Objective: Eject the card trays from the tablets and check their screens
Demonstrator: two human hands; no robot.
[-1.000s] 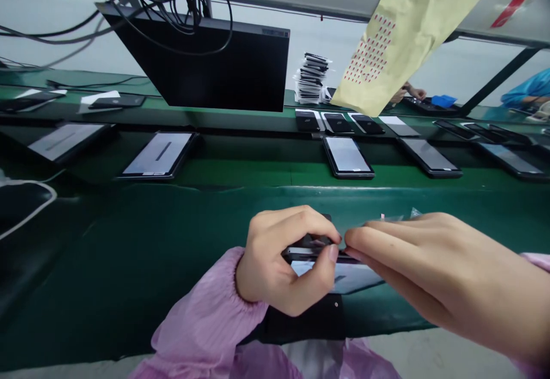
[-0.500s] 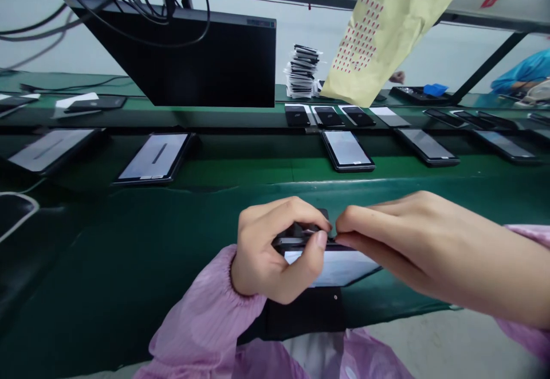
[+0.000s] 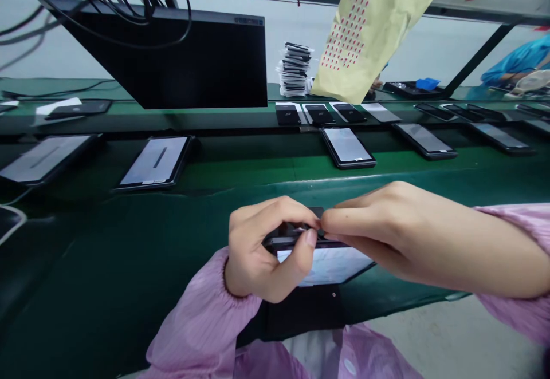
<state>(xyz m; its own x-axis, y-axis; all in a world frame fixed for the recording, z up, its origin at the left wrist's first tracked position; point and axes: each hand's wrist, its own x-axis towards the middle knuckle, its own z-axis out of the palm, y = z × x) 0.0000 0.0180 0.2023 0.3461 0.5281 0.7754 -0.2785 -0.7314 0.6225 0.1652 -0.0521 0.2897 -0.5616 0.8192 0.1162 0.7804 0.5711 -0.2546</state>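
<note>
In front of me a tablet (image 3: pixel 337 265) is tilted, its lit screen facing me. My left hand (image 3: pixel 270 253) is closed on its upper edge, with thumb and forefinger pinched at a small dark part there. My right hand (image 3: pixel 378 227) meets the left fingertips at the same edge, its fingers pressed together. Whatever lies between the right fingertips is hidden. A dark piece (image 3: pixel 317 212) shows behind the fingers. Nearest my body, under the tablet, lies a flat black item (image 3: pixel 305 313) with a small round stud.
Several lit tablets, one of them a tablet (image 3: pixel 347 147) beyond my hands, lie along the green bench (image 3: pixel 129 253). Behind stand a dark monitor (image 3: pixel 193 64) and a stack of thin pieces (image 3: pixel 295 70). Yellow paper (image 3: pixel 356 35) hangs down. A person's blue sleeve (image 3: pixel 515 58) is at far right.
Both hands and the tablet sit slightly further left in view, as the camera has shifted a little. The right hand's fingertips now touch or overlap the left fingertips, where a small gap showed before.
</note>
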